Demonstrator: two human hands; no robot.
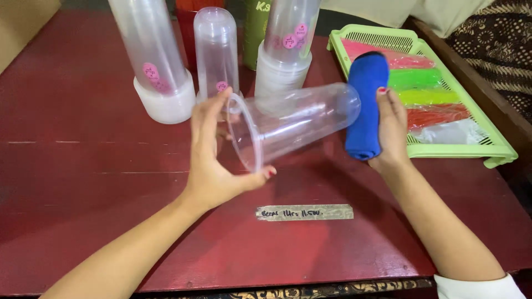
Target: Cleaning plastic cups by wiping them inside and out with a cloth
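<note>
The top edge is cutting off the tall clear plastic cup stacks (149, 50) and the green cylindrical container (256, 27); the rolled blue cloth (366, 105) is hiding the right hand's (390, 130) fingers.

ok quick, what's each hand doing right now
Left hand: closed around the rim of the clear plastic cup, holding it on its side.
Right hand: closed on the rolled blue cloth.

Bare forearms, no watch or rings. Red polish on nails of left hand (213, 149) and right hand (390, 124). White sleeve (476, 288) edge at right elbow.
</note>
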